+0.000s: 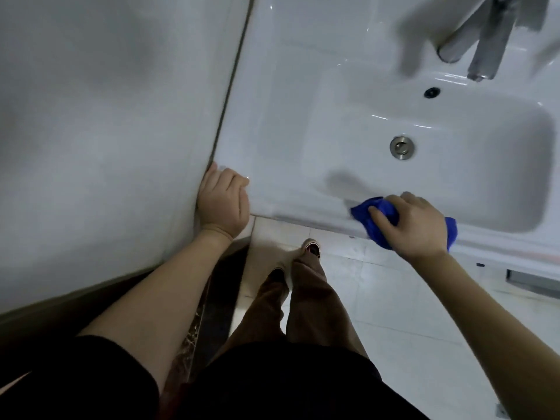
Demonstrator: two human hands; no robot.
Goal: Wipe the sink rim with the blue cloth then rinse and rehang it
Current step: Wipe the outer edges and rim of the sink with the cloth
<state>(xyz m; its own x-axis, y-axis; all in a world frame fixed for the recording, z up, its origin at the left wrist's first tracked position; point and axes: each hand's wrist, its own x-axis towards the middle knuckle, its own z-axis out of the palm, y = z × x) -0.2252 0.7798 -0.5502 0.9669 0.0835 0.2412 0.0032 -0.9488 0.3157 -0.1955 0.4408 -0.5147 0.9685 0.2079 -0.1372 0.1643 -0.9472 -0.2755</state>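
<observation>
A white ceramic sink fills the upper right, with a rectangular basin and a metal drain. On the sink's front rim, my right hand presses a bunched blue cloth; the cloth sticks out on both sides of the hand. At the sink's front left corner my left hand rests with curled fingers, where the rim meets the wall. It holds nothing that I can see. A metal tap hangs over the basin's far edge, blurred.
A pale wall runs along the sink's left side. Below the rim lie light floor tiles, with my legs and shoes standing close to the sink. An overflow hole sits under the tap.
</observation>
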